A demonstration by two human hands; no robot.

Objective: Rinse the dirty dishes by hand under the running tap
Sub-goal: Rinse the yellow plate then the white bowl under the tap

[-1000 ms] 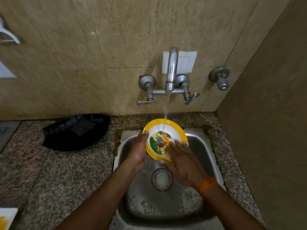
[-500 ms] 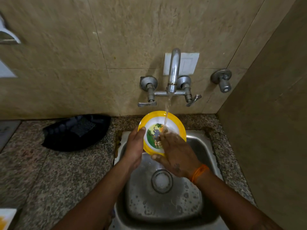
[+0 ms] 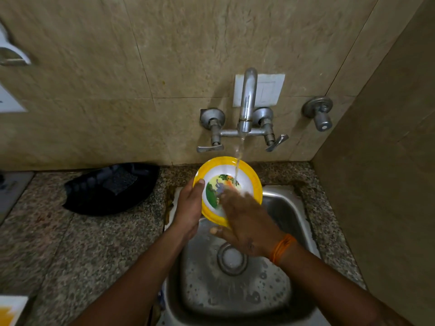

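While water runs from the tap (image 3: 246, 102) on the tiled wall, a person rinses a plate (image 3: 247, 171) over the far edge of a steel sink (image 3: 289, 212) set in a speckled counter (image 3: 89, 243). A black tray (image 3: 91, 191) sits on the counter well to the left, apart from the work. The plate, yellow-rimmed with a picture at its centre, is tilted up on edge so its face looks back toward the camera, and the stream lands on the upper right of that face. The left hand (image 3: 189, 208) holds it by the left rim, thumb hooked over the front and the other fingers hidden behind. The right hand (image 3: 244, 222) is flat and open, gripping nothing, fingers blurred as they rest on the lower right of the wet face. What likely matters next is that the plate hangs wholly from the left-hand grip, with the right hand nearer the stream; turning an unrinsed part under the water would probably fall to the left wrist. An orange thread (image 3: 282, 249) circles the right wrist.
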